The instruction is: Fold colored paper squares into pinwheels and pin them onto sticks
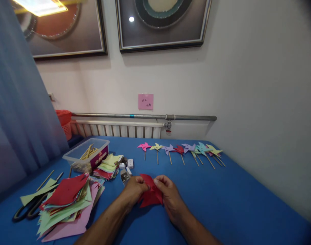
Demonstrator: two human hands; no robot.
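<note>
Both my hands hold a red paper piece (149, 194) low over the blue table (237, 197). My left hand (133, 192) pinches its left side, and my right hand (170, 197) pinches its top right, folding a flap toward the middle. The paper is partly folded into a pinwheel shape. A row of finished paper pinwheels on sticks (182, 151), pink, yellow, purple, red and teal, lies further back on the table.
A messy pile of cut coloured paper (67, 206) lies at the left, with black scissors (27, 209) beside it. A clear tub of wooden sticks (87, 156), a smaller paper stack (108, 166) and small pin boxes (126, 168) sit behind. A wall borders the right.
</note>
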